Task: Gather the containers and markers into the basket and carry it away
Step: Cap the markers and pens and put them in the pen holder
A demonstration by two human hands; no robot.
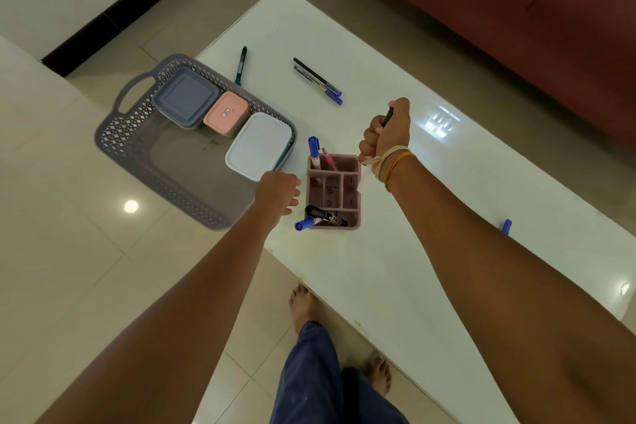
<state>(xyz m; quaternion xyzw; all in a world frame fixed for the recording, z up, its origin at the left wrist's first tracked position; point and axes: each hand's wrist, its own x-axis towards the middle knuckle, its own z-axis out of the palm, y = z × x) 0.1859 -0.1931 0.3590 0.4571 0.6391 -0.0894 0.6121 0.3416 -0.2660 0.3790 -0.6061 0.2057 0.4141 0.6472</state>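
Note:
A grey lattice basket (137, 134) overhangs the white table's left edge. It holds a blue-grey container (186, 96), a pink container (225, 112) and a white container (258, 144). My left hand (277, 194) grips the basket's near rim beside the white container. A pink divided organizer (332, 191) stands on the table with a blue marker (314, 151), a pink pen (328, 158) and a black marker (325, 215) in it. My right hand (387, 129) is closed on a dark pen just above and to the right of the organizer.
On the white table (430, 217) a green marker (241, 65) lies near the basket, and two blue-capped pens (318, 81) lie farther back. A blue cap (506, 226) shows behind my right forearm. A red-brown sofa (516, 10) stands beyond. My bare feet are below the table edge.

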